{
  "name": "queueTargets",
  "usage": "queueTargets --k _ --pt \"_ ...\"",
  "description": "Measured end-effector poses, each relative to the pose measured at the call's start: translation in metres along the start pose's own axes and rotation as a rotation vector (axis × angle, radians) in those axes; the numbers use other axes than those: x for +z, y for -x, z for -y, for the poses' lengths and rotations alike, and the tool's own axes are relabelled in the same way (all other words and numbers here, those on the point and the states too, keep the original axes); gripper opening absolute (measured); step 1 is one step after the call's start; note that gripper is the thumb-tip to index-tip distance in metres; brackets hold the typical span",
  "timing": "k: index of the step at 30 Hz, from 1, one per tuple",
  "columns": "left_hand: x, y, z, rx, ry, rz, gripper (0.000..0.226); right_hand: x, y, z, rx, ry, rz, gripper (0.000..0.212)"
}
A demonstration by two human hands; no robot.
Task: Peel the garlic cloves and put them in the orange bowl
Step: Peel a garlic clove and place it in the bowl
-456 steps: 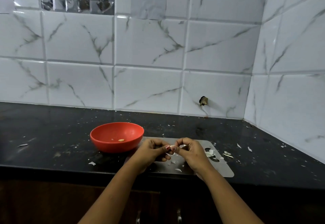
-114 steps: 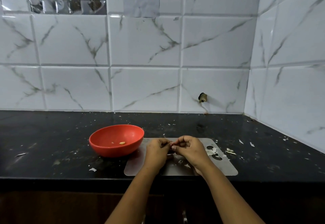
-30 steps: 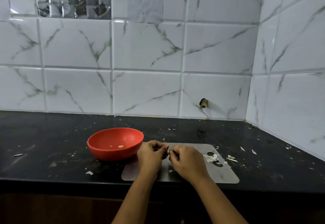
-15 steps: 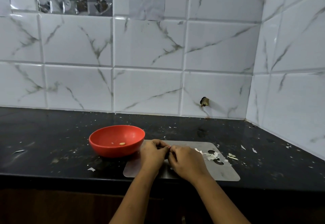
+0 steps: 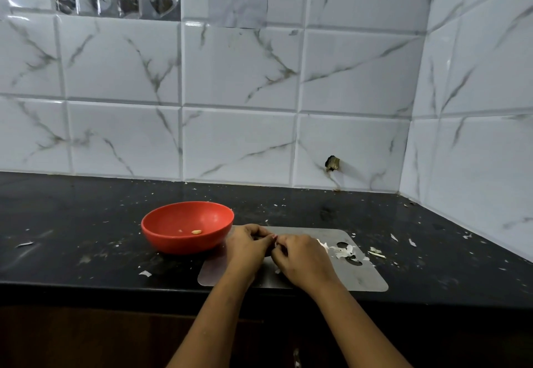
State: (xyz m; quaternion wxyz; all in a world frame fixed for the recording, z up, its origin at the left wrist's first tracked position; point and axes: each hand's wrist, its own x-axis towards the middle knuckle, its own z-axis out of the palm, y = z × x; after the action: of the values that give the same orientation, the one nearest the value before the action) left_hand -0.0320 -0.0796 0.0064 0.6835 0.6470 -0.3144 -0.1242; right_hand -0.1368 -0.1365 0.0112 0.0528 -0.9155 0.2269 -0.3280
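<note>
The left hand (image 5: 248,248) and right hand (image 5: 302,261) are lying lower over the steel board (image 5: 360,278) than 15.2 s ago, knuckles turning upward, leaving only a white sliver of the garlic clove (image 5: 276,244) showing. Peel scraps (image 5: 341,251) are spreading wider beside the cutouts (image 5: 356,263).

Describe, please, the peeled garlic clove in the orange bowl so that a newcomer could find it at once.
On the black counter, left of the metal board, stands the orange bowl. The peeled clove lies on its floor: a yellowish oval, larger than the pale crumb to its left.
</note>
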Motion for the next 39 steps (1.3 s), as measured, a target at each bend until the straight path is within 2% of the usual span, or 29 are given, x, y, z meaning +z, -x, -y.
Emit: queueTargets --k 4,9,13,19,22,25,29,34,39 --pt "0.0 0.003 -0.003 -0.001 0.086 0.07 0.015 0.001 -0.002 -0.004 0.055 -0.088 0.006 0.033" --pt "-0.001 0.004 -0.005 -0.02 0.251 0.101 0.014 0.008 -0.008 -0.013 0.116 -0.347 -0.007 0.03" --pt "-0.004 0.003 -0.005 -0.045 0.339 0.121 0.018 0.008 -0.008 -0.016 0.131 -0.478 -0.028 0.028" --pt "-0.006 0.002 -0.005 -0.078 0.431 0.127 0.012 0.004 -0.009 -0.018 0.205 -0.656 -0.046 0.022" --pt "-0.006 0.002 -0.005 -0.081 0.454 0.085 0.006 0.007 -0.009 -0.018 0.172 -0.663 -0.014 0.008" --pt "-0.006 0.002 -0.005 -0.071 0.409 0.074 0.005 0.008 -0.009 -0.018 0.127 -0.65 -0.048 0.018" --pt "-0.003 0.003 -0.004 -0.019 0.27 0.096 0.007 0.007 -0.008 -0.018 0.093 -0.61 -0.137 0.017" --pt "-0.003 0.003 -0.003 -0.037 0.296 0.127 0.013 0.003 -0.007 -0.017 0.057 -0.619 -0.102 0.024" --pt "-0.006 -0.001 -0.003 -0.087 0.321 0.217 0.008 0.007 -0.008 -0.018 0.03 -0.581 -0.062 0.027"
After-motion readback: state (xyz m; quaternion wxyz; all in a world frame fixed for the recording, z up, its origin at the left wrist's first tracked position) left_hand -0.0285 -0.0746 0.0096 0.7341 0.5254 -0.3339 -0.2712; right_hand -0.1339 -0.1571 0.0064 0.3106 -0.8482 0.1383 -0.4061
